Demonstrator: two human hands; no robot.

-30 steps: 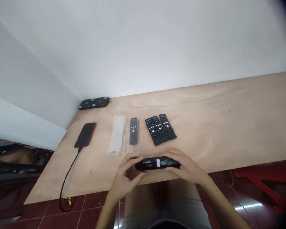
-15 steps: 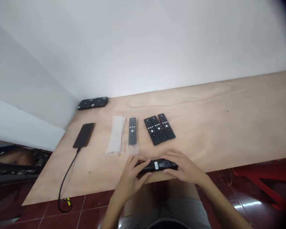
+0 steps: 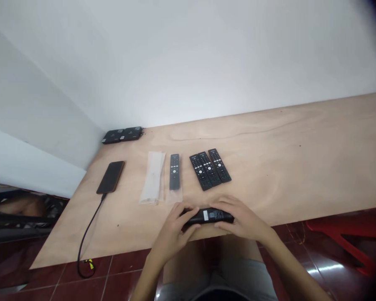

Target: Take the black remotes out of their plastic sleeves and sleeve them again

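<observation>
A black remote control (image 3: pixel 209 215) is held level near the table's front edge, its labelled back facing up. My left hand (image 3: pixel 178 228) closes around its left end, thumb and fingers on opposite long sides. Around the right end, my right hand (image 3: pixel 238 219) grips it the same way. Just beyond my hands lie three more black remotes (image 3: pixel 209 169) side by side, buttons up and slightly slanted. Left of them rests a remote in a clear plastic sleeve (image 3: pixel 174 172). Several flat translucent sleeves (image 3: pixel 152 177) are stacked beside that one.
A phone (image 3: pixel 111 177) with a black cable (image 3: pixel 89 234) lies on the left of the wooden table (image 3: pixel 285 167). Two black boxes (image 3: pixel 122 134) sit at the back left corner against the wall (image 3: pixel 207 62). A red chair (image 3: pixel 341 238) stands at the right.
Both hands stay on the remote with hardly any movement. The whole view has shifted very slightly.
</observation>
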